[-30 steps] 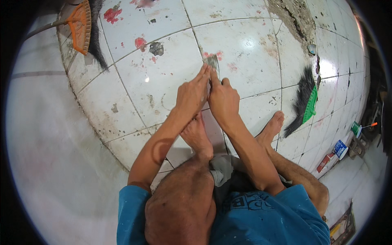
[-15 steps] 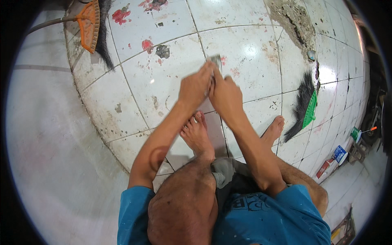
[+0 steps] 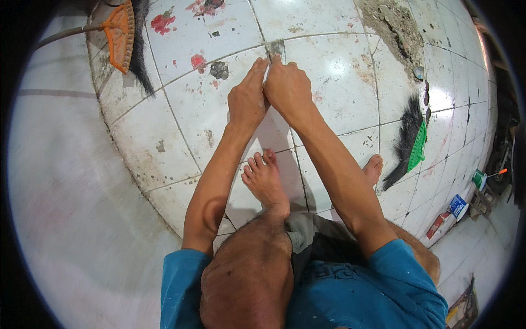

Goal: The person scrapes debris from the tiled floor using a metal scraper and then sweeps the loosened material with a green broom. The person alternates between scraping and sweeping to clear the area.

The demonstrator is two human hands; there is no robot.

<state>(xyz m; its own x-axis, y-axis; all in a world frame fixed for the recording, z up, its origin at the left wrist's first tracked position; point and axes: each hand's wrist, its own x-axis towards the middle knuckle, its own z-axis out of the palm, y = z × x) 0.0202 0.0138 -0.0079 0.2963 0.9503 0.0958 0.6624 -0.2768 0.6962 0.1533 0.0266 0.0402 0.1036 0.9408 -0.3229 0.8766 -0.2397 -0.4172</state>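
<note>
A small flat grey tool (image 3: 275, 48) is sticking out from between the two hands at about twelve o'clock, its long axis running from twelve to six along the grout line (image 3: 298, 181) of the white tiled floor (image 3: 329, 66). Its visible end is pointing away from the person; its lower part is hidden by the fingers, so its kind cannot be told.

The left hand (image 3: 247, 98) is pressing in from the seven o'clock side of the tool, fingers narrow and stretched toward it, fingertips touching it. The right hand (image 3: 289, 88) is closing over it from the five o'clock side, fingers curled and bunched; how firmly either hand is gripping cannot be told. Both hands are touching each other at the thumbs.

At six o'clock from the hands a bare foot (image 3: 266, 181) is resting on the tile. An orange broom (image 3: 123, 35) with dark bristles is lying at ten o'clock, well apart. A green brush (image 3: 417, 145) with black bristles is lying at four o'clock. Red paint blotches (image 3: 163, 23) are marking the tiles at eleven o'clock, and a patch of broken grey mortar (image 3: 397, 24) is showing at one o'clock.
</note>
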